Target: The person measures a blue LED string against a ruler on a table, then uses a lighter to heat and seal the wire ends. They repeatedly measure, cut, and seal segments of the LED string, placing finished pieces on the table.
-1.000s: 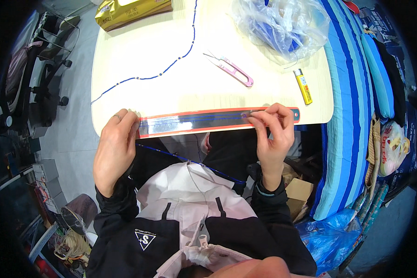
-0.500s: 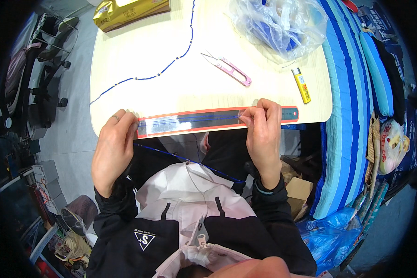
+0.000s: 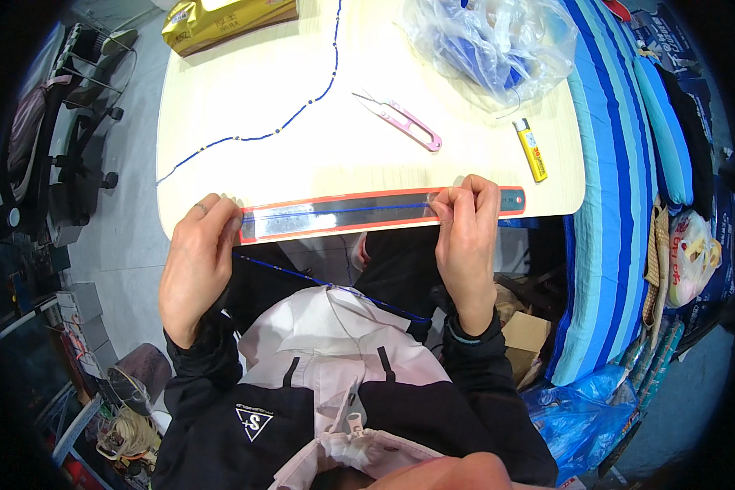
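Along the table's near edge lies a steel ruler (image 3: pixel 335 215) with an orange-red border. A thin blue cord (image 3: pixel 351 209) runs stretched along it between my two hands. My left hand (image 3: pixel 198 265), a ring on one finger, is closed in a pinch on the cord at the ruler's left end. Over the ruler's right part, my right hand (image 3: pixel 468 237) pinches the cord with thumb and fingers. A beaded blue strand (image 3: pixel 367 298) hangs below the table edge across my lap, starting near my left hand. Farther back, another beaded blue strand (image 3: pixel 278 131) curves over the tabletop.
On the table (image 3: pixel 245 171) lie pink thread snips (image 3: pixel 412 125) and a yellow lighter (image 3: pixel 531 151). A clear plastic bag (image 3: pixel 490 49) with blue contents sits at the back right, a gold package (image 3: pixel 229 20) at the back left. Blue striped bedding (image 3: pixel 612 204) borders the right side.
My right hand has shifted slightly to the right along the ruler, and my left hand slightly to the left. Both still pinch the cord.
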### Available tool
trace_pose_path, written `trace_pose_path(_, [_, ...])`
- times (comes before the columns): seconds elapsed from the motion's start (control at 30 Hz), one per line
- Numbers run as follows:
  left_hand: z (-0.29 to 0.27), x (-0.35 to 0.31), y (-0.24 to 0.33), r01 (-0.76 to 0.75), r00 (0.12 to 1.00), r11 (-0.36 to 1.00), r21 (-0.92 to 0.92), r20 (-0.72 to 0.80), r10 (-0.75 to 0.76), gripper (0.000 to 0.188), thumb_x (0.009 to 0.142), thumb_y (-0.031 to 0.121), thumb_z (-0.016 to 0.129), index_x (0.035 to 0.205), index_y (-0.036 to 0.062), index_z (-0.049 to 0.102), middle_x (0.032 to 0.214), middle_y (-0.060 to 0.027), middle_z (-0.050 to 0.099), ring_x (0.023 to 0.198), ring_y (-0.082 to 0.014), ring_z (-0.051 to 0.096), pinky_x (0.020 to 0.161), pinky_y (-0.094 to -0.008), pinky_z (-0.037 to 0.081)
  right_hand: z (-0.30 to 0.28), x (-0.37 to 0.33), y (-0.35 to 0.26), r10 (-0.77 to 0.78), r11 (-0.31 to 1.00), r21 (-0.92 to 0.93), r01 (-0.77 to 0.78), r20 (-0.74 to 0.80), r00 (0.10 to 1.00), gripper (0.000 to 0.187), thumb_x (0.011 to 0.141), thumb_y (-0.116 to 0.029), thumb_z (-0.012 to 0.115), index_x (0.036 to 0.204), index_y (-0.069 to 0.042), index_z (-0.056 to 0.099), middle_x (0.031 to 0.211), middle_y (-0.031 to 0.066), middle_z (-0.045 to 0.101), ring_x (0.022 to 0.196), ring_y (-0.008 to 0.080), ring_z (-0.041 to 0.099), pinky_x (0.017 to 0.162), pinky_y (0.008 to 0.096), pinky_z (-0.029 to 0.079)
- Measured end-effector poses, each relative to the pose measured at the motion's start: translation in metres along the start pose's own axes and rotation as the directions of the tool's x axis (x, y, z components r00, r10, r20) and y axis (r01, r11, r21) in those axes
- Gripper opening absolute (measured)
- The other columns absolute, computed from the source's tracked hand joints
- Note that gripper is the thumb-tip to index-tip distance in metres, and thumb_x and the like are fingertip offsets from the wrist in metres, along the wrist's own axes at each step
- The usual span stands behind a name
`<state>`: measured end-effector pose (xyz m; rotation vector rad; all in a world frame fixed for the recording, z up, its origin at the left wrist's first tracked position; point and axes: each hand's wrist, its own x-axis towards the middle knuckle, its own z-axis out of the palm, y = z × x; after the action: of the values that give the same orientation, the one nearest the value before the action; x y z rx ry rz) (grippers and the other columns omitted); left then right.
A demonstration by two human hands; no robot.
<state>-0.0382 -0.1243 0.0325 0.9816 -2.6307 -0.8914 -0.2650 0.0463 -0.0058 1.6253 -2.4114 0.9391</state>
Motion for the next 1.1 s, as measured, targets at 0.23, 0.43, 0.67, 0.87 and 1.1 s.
trace_pose_path(0.23, [0.001,0.0,0.0,-0.006,1.0,1.0,0.0,-0.009,0.006,0.002,0.081,-0.005,0.051,0.082,-0.0047,0.051,0.075,-0.0177,0.049,0.069,-0.0343,0.05,0.061,-0.0391,0.04,-0.011,0.0,0.0,0.084,0.989,0.121,-0.082,-0.011,0.996,0.008,0.08,0.006,0.058,0.085,0.006,0.051,0.093,0.0154,0.043,0.082,0.0275,0.048,0.07,0.0344,0.043])
trace_pose_path(0.43, [0.001,0.0,0.0,-0.006,1.0,1.0,0.012,-0.01,0.006,0.002,0.08,-0.006,0.051,0.082,-0.0044,0.05,0.075,-0.0172,0.049,0.069,-0.0336,0.049,0.062,-0.0394,0.04,-0.016,-0.003,0.006,0.152,0.978,0.165,-0.128,-0.136,0.979,0.01,0.079,0.007,0.061,0.088,0.004,0.057,0.094,0.0114,0.046,0.076,0.0181,0.049,0.063,0.0282,0.043])
trace_pose_path(0.67, [0.001,0.0,0.001,0.005,1.0,1.0,0.016,-0.008,-0.005,0.002,0.08,-0.006,0.051,0.081,-0.0044,0.051,0.075,-0.0171,0.05,0.069,-0.033,0.05,0.061,-0.0392,0.04,-0.004,-0.005,0.003,0.09,0.954,0.29,-0.072,-0.049,0.995,0.017,0.072,0.006,0.068,0.086,0.001,0.061,0.091,0.0087,0.048,0.066,0.0142,0.046,0.057,0.0253,0.039])
trace_pose_path(0.87, [0.0,0.0,0.001,-0.003,1.0,0.999,0.034,-0.011,0.004,0.003,0.08,-0.006,0.052,0.082,-0.0046,0.052,0.074,-0.0172,0.05,0.067,-0.0326,0.05,0.06,-0.038,0.041,0.0,-0.004,0.0,0.097,0.957,0.278,-0.081,-0.045,0.994,0.016,0.072,0.009,0.065,0.084,0.003,0.057,0.087,0.0107,0.048,0.071,0.02,0.049,0.06,0.0291,0.042])
trace_pose_path(1.1, [-0.001,0.0,0.0,0.012,1.0,1.0,0.016,0.003,-0.012,0.003,0.08,-0.006,0.052,0.082,-0.0047,0.052,0.075,-0.0173,0.051,0.067,-0.0328,0.05,0.06,-0.0379,0.041,-0.001,-0.003,-0.002,0.112,0.975,0.201,-0.1,-0.05,0.992,0.014,0.076,0.008,0.062,0.086,0.004,0.054,0.088,0.013,0.046,0.074,0.0233,0.05,0.064,0.0313,0.043])
